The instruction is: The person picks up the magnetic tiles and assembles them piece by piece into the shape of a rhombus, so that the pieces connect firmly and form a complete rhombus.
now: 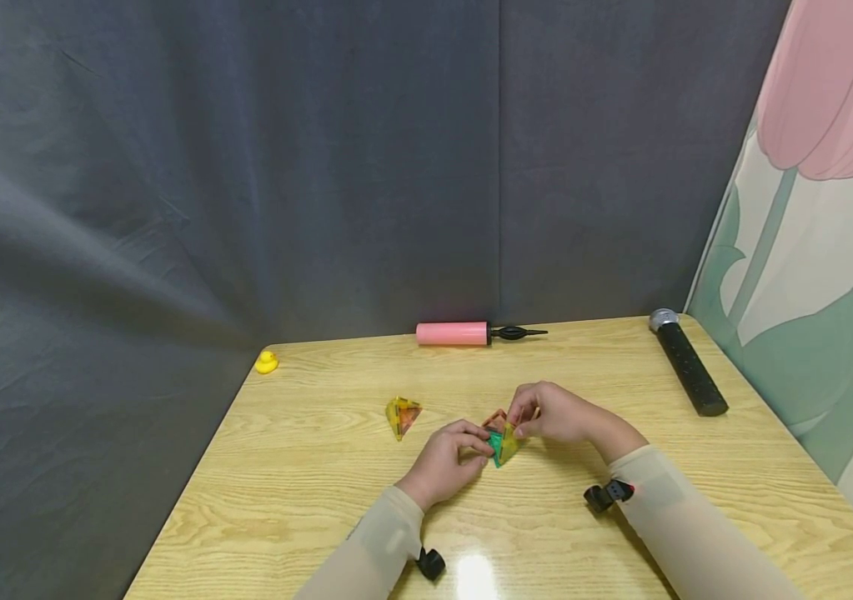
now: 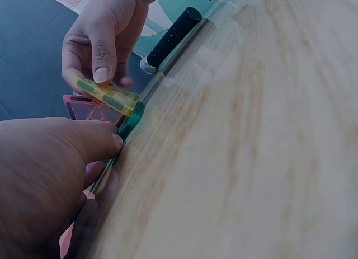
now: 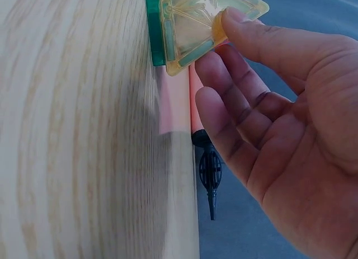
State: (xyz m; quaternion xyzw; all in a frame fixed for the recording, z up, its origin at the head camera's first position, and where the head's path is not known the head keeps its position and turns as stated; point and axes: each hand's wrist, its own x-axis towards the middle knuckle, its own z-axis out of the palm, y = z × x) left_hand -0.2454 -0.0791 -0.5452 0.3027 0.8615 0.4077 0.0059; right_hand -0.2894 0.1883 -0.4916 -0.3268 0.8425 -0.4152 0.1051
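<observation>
A translucent yellow triangular magnetic tile [image 1: 509, 445] stands tilted up from a green magnetic tile [image 1: 496, 450] lying on the table. My right hand [image 1: 557, 412] pinches the yellow tile between thumb and fingertips, seen closely in the right wrist view. At the green tile's left side, my left hand [image 1: 447, 460] grips its edge with thumb and fingers. Behind these, a red-orange tile [image 1: 496, 421] leans upright; in the left wrist view its pinkish frame [image 2: 92, 109] shows beyond my left fingers. Those fingers partly hide the green tile.
A small yellow and orange tile piece [image 1: 400, 415] lies left of my hands. At the back are a pink hand pump [image 1: 452, 334] and, in the left corner, a rubber duck [image 1: 266, 362]. A black microphone [image 1: 689, 367] lies at the right on the wooden table [image 1: 283, 500].
</observation>
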